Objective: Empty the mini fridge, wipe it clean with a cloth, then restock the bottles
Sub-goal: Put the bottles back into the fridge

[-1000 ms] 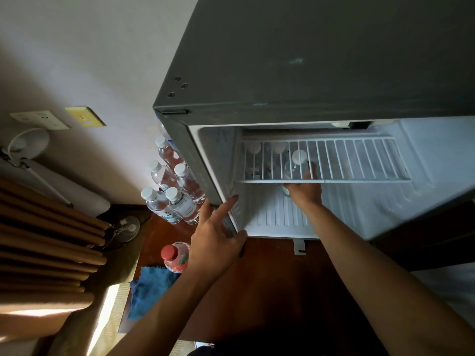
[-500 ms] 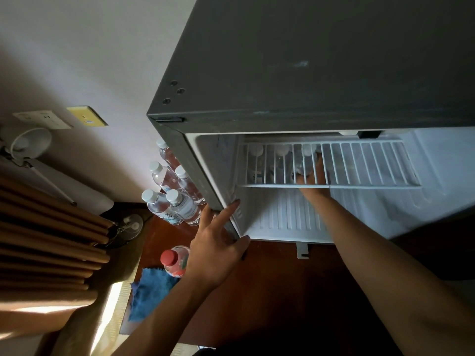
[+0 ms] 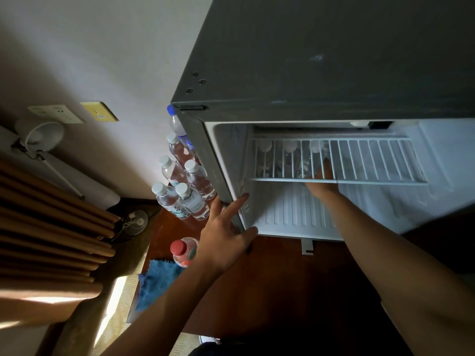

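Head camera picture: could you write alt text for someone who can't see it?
A person's right hand reaches under the wire shelf of an open mini fridge toward water bottles; the left hand rests on the fridge's edge. More bottles stand outside.

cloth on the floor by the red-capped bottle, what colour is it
Blue; the cloth shows in the head view, the only one.

Bottle labels (image 3: 189,144) too blurred to read.
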The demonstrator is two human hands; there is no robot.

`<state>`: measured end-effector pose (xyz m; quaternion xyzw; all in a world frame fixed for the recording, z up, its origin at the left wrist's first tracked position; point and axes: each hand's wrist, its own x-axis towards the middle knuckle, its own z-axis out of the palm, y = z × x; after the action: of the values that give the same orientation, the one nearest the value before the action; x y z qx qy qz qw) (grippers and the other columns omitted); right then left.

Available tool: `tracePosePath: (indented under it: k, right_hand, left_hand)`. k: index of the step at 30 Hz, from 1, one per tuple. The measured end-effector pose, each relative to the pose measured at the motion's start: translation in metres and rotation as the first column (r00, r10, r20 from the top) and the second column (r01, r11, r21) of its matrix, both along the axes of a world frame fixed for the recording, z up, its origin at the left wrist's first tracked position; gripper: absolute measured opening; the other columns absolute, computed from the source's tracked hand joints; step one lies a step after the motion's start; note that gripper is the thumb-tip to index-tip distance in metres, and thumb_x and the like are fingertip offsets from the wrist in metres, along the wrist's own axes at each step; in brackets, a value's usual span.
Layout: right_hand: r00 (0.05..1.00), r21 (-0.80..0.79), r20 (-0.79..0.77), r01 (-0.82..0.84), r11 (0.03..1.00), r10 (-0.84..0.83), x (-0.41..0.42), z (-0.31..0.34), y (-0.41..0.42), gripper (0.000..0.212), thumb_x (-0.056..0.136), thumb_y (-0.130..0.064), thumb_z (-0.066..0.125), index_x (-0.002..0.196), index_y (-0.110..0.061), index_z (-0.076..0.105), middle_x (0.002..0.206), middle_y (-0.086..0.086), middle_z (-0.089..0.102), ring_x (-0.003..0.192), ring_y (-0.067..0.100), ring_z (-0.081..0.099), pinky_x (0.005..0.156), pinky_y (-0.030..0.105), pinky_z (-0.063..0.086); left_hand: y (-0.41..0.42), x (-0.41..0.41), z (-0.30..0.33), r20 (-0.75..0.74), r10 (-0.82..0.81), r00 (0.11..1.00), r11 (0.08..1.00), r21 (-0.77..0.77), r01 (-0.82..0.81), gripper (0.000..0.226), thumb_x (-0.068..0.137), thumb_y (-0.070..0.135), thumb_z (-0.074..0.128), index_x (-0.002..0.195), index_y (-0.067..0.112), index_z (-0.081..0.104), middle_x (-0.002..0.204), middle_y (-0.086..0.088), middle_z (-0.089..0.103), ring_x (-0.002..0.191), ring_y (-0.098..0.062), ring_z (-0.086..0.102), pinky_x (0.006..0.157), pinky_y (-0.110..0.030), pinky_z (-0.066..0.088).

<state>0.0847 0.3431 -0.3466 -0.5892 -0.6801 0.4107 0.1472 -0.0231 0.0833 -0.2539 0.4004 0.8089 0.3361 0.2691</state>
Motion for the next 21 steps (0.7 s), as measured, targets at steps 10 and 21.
tracePosePath:
  k: [10,21]
  right_hand:
    - [0.998,-0.083,0.042,-0.037,0.996,0.040,0.033,-0.005,-0.048,0.061,0.091,-0.012,0.063,0.146,-0.012,0.035,0.137,0.014,0.051,0.109,0.032,0.059,0.072,0.029,0.043]
    - [0.969,-0.004,0.028,-0.247,0.969,0.247,0.023,-0.001,-0.144,0.013,0.098,-0.026,0.055,0.101,-0.020,0.066,0.098,-0.003,0.070,0.084,0.010,0.064,0.070,0.024,0.044]
  left_hand:
    - [-0.003,-0.006,-0.009,-0.070,-0.038,0.997,0.999,0.002,0.038,0.048,0.086,0.023,0.071,0.133,0.027,0.058,0.143,0.004,0.038,0.127,-0.019,0.048,0.103,-0.042,0.047]
    - [-0.021,-0.005,0.006,-0.108,-0.066,0.992,0.997,0.036,0.070,0.039,0.088,0.023,0.067,0.126,0.026,0.061,0.144,0.002,0.042,0.123,-0.016,0.050,0.097,-0.030,0.046]
